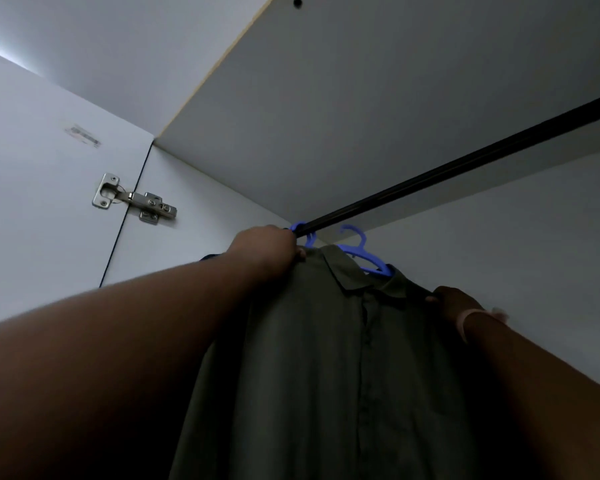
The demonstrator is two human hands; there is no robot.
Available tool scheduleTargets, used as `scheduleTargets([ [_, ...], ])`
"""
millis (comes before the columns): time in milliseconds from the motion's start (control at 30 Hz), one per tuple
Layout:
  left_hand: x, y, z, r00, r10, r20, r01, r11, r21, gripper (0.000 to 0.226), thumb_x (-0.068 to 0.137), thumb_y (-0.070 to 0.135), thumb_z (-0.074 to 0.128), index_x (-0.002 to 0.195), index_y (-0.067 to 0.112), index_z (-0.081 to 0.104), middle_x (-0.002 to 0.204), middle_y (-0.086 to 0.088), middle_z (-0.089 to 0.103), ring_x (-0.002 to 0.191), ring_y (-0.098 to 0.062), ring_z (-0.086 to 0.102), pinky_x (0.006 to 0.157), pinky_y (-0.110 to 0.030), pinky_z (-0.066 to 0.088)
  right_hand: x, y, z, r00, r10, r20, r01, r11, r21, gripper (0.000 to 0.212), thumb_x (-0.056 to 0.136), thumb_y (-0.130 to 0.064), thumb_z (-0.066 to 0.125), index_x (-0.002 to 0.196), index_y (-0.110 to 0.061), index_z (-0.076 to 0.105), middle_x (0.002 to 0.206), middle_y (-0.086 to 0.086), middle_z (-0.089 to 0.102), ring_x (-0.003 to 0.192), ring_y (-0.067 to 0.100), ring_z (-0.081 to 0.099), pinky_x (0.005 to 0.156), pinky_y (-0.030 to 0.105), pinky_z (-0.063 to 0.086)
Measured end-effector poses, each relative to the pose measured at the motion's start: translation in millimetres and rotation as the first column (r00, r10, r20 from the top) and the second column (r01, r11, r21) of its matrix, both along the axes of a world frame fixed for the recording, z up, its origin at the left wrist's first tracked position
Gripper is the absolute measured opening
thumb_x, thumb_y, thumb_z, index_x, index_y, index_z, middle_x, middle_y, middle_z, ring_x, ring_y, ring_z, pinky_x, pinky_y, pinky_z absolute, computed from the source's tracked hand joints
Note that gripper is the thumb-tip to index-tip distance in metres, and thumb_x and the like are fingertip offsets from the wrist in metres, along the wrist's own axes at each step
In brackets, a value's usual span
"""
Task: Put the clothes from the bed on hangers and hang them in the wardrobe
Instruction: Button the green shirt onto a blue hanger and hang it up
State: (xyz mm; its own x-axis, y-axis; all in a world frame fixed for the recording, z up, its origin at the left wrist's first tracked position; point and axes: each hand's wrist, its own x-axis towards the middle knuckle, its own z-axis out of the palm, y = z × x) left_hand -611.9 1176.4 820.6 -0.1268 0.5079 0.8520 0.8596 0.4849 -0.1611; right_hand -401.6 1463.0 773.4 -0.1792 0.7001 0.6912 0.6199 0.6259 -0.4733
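A dark green collared shirt (326,358) hangs on a blue plastic hanger (364,254) inside the wardrobe, seen from below. The hanger's hook rises just below the black rail (465,164); whether it sits on the rail I cannot tell. A second blue hook (303,232) is on the rail by my left hand. My left hand (267,247) grips the shirt's left shoulder close under the rail. My right hand (454,303) pinches the shirt's right shoulder, lower down; a pale band sits on that wrist.
The wardrobe's white top panel (378,98) lies close above the rail. The open door (49,202) with a metal hinge (132,199) stands at the left. The white back wall (534,254) is at the right. A dark garment edge (210,256) peeks out behind my left arm.
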Motion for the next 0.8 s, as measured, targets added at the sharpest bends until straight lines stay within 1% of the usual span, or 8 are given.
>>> scheduleTargets([
  [67, 0.1, 0.8, 17.9, 0.999, 0.042, -0.01, -0.042, 0.999, 0.035, 0.044, 0.105, 0.055, 0.042, 0.123, 0.019, 0.061, 0.119, -0.01, 0.063, 0.105, -0.028, 0.061, 0.081, -0.034, 0.044, -6.7, 0.9, 15.1, 1.0, 0.013, -0.003, -0.013, 1.0, 0.0, 0.031, 0.106, -0.028, 0.047, 0.123, -0.005, 0.059, 0.131, 0.018, 0.059, 0.118, 0.033, 0.057, 0.09, 0.031, 0.041],
  [233, -12.5, -0.9, 41.6, 0.992, 0.115, 0.05, -0.12, 0.985, 0.122, 0.04, 0.104, 0.057, 0.044, 0.1, 0.018, 0.056, 0.114, -0.01, 0.065, 0.098, -0.028, 0.061, 0.08, -0.035, 0.043, -24.1, -5.0, 54.2, 0.999, 0.048, -0.003, -0.048, 0.999, 0.021, 0.042, 0.107, -0.031, 0.045, 0.133, 0.001, 0.054, 0.136, 0.02, 0.055, 0.122, 0.033, 0.056, 0.088, 0.029, 0.04],
  [333, -23.4, -5.5, 18.9, 0.991, 0.133, 0.018, -0.133, 0.96, 0.247, 0.036, 0.105, 0.049, 0.042, 0.097, 0.018, 0.06, 0.108, -0.011, 0.066, 0.091, -0.03, 0.061, 0.077, -0.036, 0.042, -43.3, -5.0, 59.6, 0.995, 0.095, 0.035, -0.096, 0.995, 0.026, 0.041, 0.107, -0.026, 0.046, 0.136, 0.002, 0.052, 0.139, 0.021, 0.054, 0.126, 0.032, 0.054, 0.094, 0.029, 0.042],
  [433, -36.1, -3.7, -20.3, 0.983, 0.18, -0.044, -0.154, 0.923, 0.354, 0.043, 0.108, 0.044, 0.034, 0.103, 0.016, 0.067, 0.107, -0.015, 0.069, 0.095, -0.036, 0.065, 0.078, -0.037, 0.042, -74.1, 6.8, 41.3, 0.983, 0.157, 0.094, -0.157, 0.988, -0.007, 0.038, 0.107, -0.025, 0.045, 0.135, -0.001, 0.053, 0.139, 0.019, 0.054, 0.126, 0.031, 0.054, 0.097, 0.029, 0.041],
  [533, -52.0, 5.8, -47.3, 0.958, 0.243, -0.15, -0.171, 0.909, 0.38, 0.044, 0.108, 0.045, 0.028, 0.101, 0.018, 0.062, 0.1, -0.012, 0.07, 0.088, -0.035, 0.067, 0.07, -0.037, 0.039, -107.0, 30.4, 13.3, 0.972, 0.229, -0.043, -0.229, 0.973, 0.006, 0.034, 0.105, -0.03, 0.046, 0.134, -0.012, 0.05, 0.139, 0.02, 0.049, 0.121, 0.037, 0.052, 0.105, 0.039, 0.042],
  [633, -66.9, 11.9, -56.6, 0.945, 0.255, -0.205, -0.166, 0.914, 0.37, 0.041, 0.107, 0.049, 0.029, 0.105, 0.017, 0.054, 0.102, -0.01, 0.067, 0.088, -0.035, 0.066, 0.065, -0.037, 0.035, -125.6, 46.0, -10.5, 0.948, 0.263, -0.179, -0.263, 0.965, 0.023, 0.037, 0.105, -0.041, 0.042, 0.137, -0.024, 0.042, 0.142, 0.021, 0.036, 0.12, 0.043, 0.049, 0.104, 0.045, 0.039],
  [733, -76.0, 13.7, -65.5, 0.937, 0.265, -0.226, -0.18, 0.924, 0.336, 0.044, 0.104, 0.056, 0.036, 0.116, 0.016, 0.051, 0.114, -0.01, 0.063, 0.097, -0.035, 0.064, 0.066, -0.037, 0.035, -131.3, 54.3, -29.4, 0.933, 0.272, -0.235, -0.268, 0.962, 0.05, 0.047, 0.105, -0.035, 0.042, 0.15, -0.029, 0.028, 0.148, 0.023, 0.034, 0.123, 0.043, 0.048, 0.104, 0.044, 0.04],
  [800, -79.1, 14.8, -70.2, 0.939, 0.265, -0.218, -0.189, 0.93, 0.317, 0.05, 0.103, 0.059, 0.036, 0.122, 0.016, 0.051, 0.121, -0.01, 0.061, 0.102, -0.035, 0.063, 0.068, -0.037, 0.035, -131.4, 59.9, -42.9, 0.941, 0.262, -0.216, -0.257, 0.965, 0.053, 0.062, 0.105, -0.03, 0.043, 0.158, -0.03, 0.012, 0.148, 0.022, 0.039, 0.122, 0.04, 0.051, 0.103, 0.043, 0.044],
])
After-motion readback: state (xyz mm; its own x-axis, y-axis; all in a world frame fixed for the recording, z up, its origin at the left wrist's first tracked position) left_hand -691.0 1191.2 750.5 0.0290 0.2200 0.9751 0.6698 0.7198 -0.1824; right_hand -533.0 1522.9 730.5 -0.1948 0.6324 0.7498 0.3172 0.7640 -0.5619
